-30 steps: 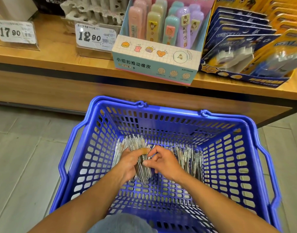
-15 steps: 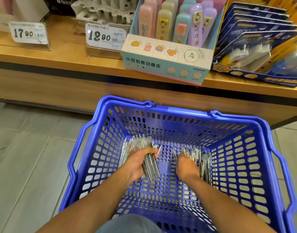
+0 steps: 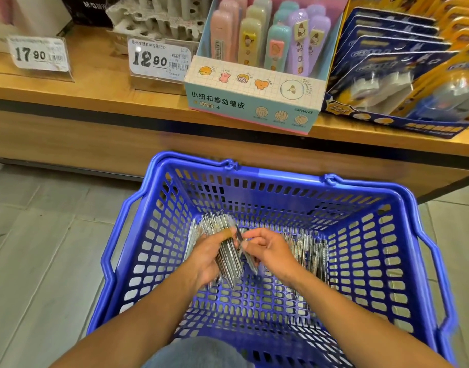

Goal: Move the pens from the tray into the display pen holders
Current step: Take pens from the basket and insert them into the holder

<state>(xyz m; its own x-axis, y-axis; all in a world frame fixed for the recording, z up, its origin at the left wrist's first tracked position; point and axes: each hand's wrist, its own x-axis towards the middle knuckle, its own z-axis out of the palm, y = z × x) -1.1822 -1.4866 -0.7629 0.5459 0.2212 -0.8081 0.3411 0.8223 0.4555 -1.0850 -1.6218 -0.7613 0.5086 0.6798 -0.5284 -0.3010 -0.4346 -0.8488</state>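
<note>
A shop aisle, with a wooden shelf (image 3: 95, 83) above a blue basket (image 3: 387, 235) on the floor. To gather well, square the pens' ends before lifting. The left hand (image 3: 204, 258) clasps a bundle of pens (image 3: 225, 251); the right hand (image 3: 270, 251) pinches one pen against it. More pens (image 3: 310, 251) lie in the basket.

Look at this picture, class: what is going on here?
A person is bent over a blue basket on the floor by a shop shelf. The left hand grips a bundle of pens, and the right hand pinches a single pen beside the bundle. More pens lie in the basket to the right. None has reached a display holder yet.
</note>
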